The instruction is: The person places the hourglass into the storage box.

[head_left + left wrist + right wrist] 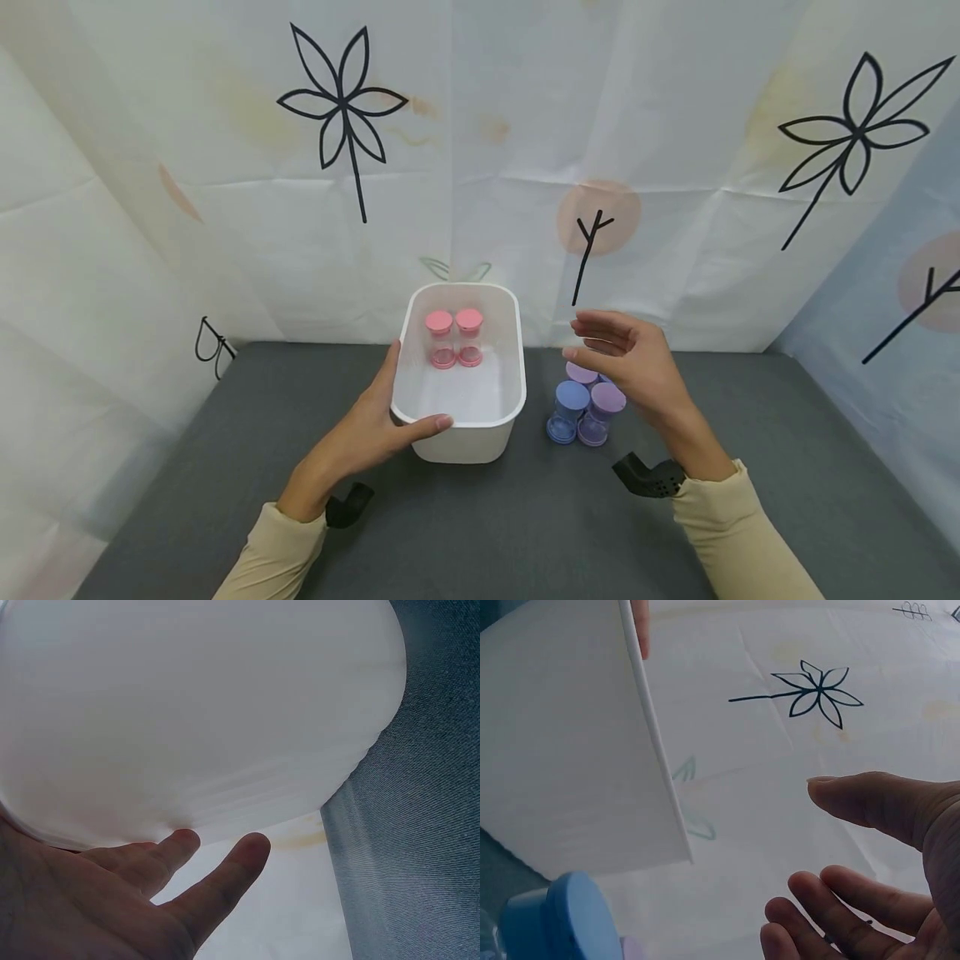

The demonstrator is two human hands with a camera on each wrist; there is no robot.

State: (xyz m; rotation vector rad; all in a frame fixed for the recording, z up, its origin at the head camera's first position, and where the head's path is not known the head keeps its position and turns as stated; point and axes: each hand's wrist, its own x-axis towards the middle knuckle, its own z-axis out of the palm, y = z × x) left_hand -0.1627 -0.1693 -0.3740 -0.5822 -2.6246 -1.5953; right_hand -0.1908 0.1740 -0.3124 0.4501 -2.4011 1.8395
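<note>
A white plastic bin (459,446) stands on the dark table, with two pink-capped sand timers (455,340) upright inside near its far end. My left hand (367,433) holds the bin's near left corner, thumb along the near rim and fingers along the left outer wall (187,750). Right of the bin stand several sand timers in a tight cluster, a blue one (562,412) and a purple one (600,415) in front. Those behind are partly hidden. My right hand (630,358) hovers over the cluster, fingers apart from the thumb, holding nothing.
The dark grey tabletop (480,533) runs back to a white cloth backdrop (487,150) printed with leaves and flowers. Behind the bin the cloth is close to its far rim. More cloth rises along the left and right sides.
</note>
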